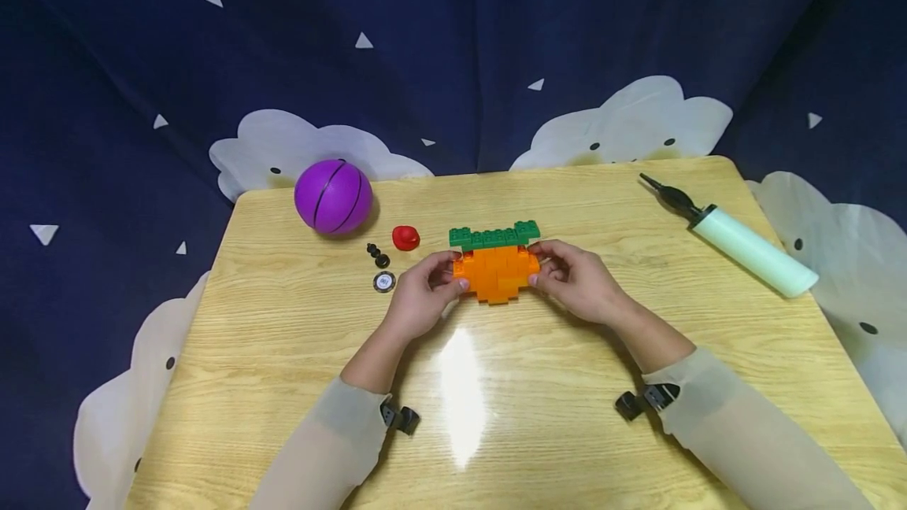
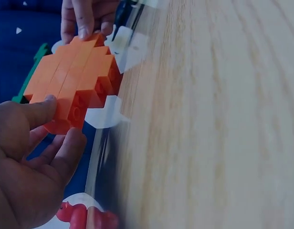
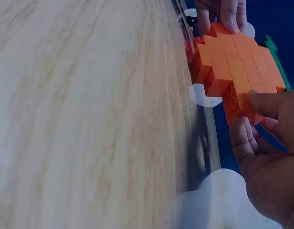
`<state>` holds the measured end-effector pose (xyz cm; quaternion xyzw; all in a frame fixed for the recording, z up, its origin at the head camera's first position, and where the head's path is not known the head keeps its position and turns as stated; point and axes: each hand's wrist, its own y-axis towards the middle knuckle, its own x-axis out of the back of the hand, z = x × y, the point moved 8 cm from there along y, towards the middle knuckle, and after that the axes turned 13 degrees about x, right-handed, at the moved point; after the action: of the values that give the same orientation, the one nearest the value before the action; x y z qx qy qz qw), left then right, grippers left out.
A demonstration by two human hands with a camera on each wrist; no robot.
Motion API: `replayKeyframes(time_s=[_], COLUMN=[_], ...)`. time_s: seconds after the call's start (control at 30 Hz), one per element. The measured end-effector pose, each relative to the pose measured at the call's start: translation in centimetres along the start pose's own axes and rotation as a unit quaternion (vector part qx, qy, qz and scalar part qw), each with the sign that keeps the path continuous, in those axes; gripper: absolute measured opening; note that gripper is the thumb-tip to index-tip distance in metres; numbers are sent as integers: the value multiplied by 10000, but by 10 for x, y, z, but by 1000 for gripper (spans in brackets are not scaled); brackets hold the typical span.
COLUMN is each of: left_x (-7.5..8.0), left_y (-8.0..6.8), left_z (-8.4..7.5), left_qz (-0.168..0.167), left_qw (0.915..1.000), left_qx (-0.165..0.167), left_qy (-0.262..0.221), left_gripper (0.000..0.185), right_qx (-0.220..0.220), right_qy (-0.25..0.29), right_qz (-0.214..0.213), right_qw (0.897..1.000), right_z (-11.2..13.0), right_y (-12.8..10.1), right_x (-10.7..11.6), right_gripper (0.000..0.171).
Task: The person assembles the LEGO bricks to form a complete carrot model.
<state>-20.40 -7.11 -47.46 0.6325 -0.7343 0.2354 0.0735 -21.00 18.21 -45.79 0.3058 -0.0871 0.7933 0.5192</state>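
Here, at the far left of the wooden surface point(image 1: 283, 384), a purple ball point(image 1: 333, 197) rests near the edge. Just right of it and a little nearer lie a small black part point(image 1: 378, 255) and a round silver piece point(image 1: 384, 282), with a small red piece point(image 1: 405, 237) just beyond them to the right. Next comes the left hand point(image 1: 425, 291), its thumb and fingers pinching the left end of the brick model point(image 1: 496, 272), an orange block body topped along its far edge by a green brick row point(image 1: 494, 236). The model sits on the surface near the middle, slightly toward the far side. The right hand point(image 1: 572, 280) grips the model's right end in the same way, thumb on top and fingers curled beneath. At the far right, well apart from the hands, a pale green pump point(image 1: 744, 246) with a black nozzle lies at a slant.
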Motion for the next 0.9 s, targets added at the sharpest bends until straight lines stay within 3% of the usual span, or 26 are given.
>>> replayKeyframes(time_s=[0.4,0.57,0.77,0.9], left_x=[1,1,1,0], left_y=[5,7,10,12], left_z=[0,1,-1,-1], left_qz=[-37,15,-72,-76], left_qw=[9999,9995,9978,9951], left_qx=[131,108,-155,-94], left_qy=[92,305,645,982], left_gripper=[48,54,55,53], right_qx=[-77,-137,-161,-127], right_qy=[-112,-196,-340,-465], right_qz=[55,134,283,399], right_qw=[9999,9996,9989,9980], right_z=[-8,-9,-10,-12], right_y=[5,8,9,10], right_x=[-3,-5,-6,-6], right_gripper=[57,56,54,55])
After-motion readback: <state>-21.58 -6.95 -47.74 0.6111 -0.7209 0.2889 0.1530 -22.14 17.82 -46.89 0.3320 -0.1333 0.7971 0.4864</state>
